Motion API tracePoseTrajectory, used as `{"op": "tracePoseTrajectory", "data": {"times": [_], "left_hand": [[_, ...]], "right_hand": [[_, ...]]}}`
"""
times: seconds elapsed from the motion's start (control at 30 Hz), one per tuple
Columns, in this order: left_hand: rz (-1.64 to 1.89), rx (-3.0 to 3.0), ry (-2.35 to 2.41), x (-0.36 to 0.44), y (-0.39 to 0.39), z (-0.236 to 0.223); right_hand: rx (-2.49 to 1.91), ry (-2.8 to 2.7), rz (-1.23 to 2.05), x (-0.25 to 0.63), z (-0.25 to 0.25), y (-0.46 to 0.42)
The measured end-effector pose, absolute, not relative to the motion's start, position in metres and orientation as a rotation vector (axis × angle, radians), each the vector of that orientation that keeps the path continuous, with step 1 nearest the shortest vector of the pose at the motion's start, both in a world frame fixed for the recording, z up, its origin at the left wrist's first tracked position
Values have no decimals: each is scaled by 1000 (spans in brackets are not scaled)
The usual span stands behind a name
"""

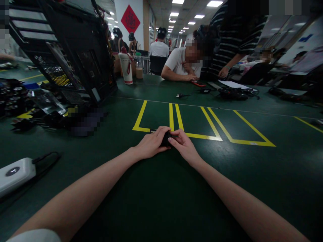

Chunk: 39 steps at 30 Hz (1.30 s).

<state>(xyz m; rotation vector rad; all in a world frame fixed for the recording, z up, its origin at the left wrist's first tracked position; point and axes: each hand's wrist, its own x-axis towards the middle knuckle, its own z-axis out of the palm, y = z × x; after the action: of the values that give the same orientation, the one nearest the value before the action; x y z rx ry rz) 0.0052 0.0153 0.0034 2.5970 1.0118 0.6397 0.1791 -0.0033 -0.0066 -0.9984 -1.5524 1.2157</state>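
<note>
Both my hands meet over the green table, around a small black object (166, 139) whose kind I cannot make out. The fingers of my left hand (151, 143) wrap over its top and left side, hiding much of it. On the right, my right hand (183, 144) is closed, with thumb and forefinger touching the object's edge. Just left of my left fingers, a thin dark piece (152, 130) shows; whether it belongs to the object I cannot tell. Yellow tape outlines (202, 136) lie on the table right beyond my hands.
A black computer case (85, 64) stands at the left, near a water bottle (46, 99) and dark parts. A white power strip (16, 174) lies front left. Cup (126, 69), drink bottle (139, 67) and black cables (233, 93) are farther back. A person (176, 62) leans on the far edge.
</note>
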Motion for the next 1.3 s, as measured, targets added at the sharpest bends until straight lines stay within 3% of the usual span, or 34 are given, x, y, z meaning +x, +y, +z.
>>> {"op": "tracePoseTrajectory", "data": {"times": [1.3], "left_hand": [[636,2582,1008,5,15,6]], "right_hand": [[-982,-1557,1237,180,-6,-5]]}}
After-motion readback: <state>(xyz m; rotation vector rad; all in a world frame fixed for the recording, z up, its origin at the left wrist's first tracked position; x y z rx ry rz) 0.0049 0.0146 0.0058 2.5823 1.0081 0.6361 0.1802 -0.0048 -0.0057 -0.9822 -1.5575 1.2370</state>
